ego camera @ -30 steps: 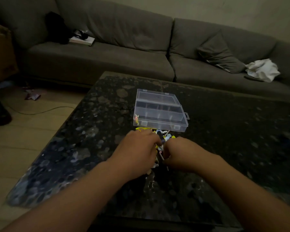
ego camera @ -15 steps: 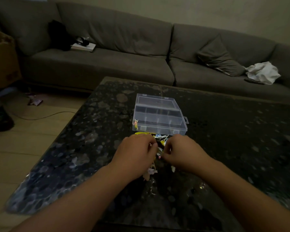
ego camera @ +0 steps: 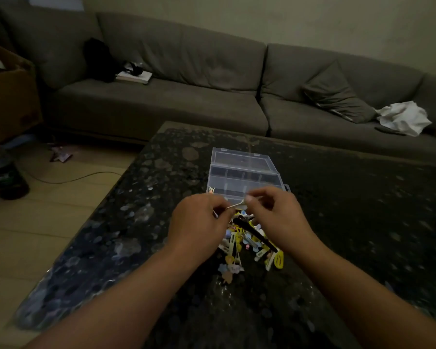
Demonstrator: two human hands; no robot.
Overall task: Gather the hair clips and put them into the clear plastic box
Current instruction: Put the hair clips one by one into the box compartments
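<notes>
1. Both hands had lifted off the clip pile (ego camera: 249,241) since a second ago; my left hand (ego camera: 199,222) and right hand (ego camera: 275,212) pinched one pale clip (ego camera: 235,205) between them.
2. Pile lay just before the clear box (ego camera: 244,172), lid open.
3. Box nearly empty; first drop likely next.

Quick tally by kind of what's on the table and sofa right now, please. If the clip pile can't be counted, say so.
Clear plastic box, lid open: 1
Clip held between left hand and right hand: 1 thin clip
Pile of hair clips: 1, too tangled to count
Sofa cushion: 1
White cloth: 1
Total: 5
</notes>
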